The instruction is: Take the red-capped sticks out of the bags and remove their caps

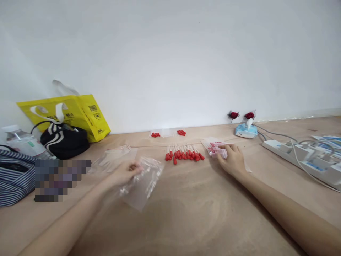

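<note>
My left hand (132,169) is closed, pinching a clear plastic bag (149,181) that hangs over the table. Behind that hand lies a pile of similar clear bags (114,156). My right hand (231,158) has its fingers closed on a clear bag with red pieces inside (217,149), on or just above other bags at the right. Between the hands rests a row of red-tipped sticks (183,154), their pale stems pointing toward the wall. Farther back, two small groups of red pieces (155,135) lie on or in clear plastic.
A yellow bag (80,113), a black pouch (64,142), a bottle (23,140) and a striped bag (16,177) stand at the left. Tissues (246,131), two dark red flowers (249,115) and a power strip (301,156) with cables occupy the right.
</note>
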`<state>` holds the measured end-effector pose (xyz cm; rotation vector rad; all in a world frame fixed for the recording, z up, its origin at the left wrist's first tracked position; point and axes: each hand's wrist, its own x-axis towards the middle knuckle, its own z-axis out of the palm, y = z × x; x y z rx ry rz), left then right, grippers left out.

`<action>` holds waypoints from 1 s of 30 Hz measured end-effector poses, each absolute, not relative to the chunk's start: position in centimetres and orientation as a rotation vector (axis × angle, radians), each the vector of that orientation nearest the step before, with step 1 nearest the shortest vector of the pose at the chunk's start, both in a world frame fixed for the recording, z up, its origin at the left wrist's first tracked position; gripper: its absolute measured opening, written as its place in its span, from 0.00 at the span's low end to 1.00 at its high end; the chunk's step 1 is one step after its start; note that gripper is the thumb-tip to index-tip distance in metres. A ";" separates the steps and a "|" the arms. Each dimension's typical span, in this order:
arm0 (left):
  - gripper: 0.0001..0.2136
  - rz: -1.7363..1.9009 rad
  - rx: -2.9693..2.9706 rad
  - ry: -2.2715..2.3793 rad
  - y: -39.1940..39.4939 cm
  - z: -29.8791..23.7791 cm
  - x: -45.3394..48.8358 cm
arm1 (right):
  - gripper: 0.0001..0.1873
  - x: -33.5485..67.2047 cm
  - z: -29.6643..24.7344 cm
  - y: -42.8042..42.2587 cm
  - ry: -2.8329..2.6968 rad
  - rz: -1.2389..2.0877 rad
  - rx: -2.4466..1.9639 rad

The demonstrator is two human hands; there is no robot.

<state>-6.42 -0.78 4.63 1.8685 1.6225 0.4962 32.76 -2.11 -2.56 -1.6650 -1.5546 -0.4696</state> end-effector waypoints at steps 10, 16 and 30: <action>0.26 0.554 1.927 2.590 3.0 5.9 -13.1 | 0.29 34.5 -2.1 -1.8 -1.379 -0.166 -2.195; 0.25 0.097 2.191 2.295 3.4 1.9 -11.0 | 0.34 34.3 -1.6 -1.9 -1.345 -0.114 -2.288; 0.12 0.786 3.024 1.243 -2.2 0.6 -3.7 | 0.25 36.2 -0.9 -1.6 -1.259 0.029 -2.261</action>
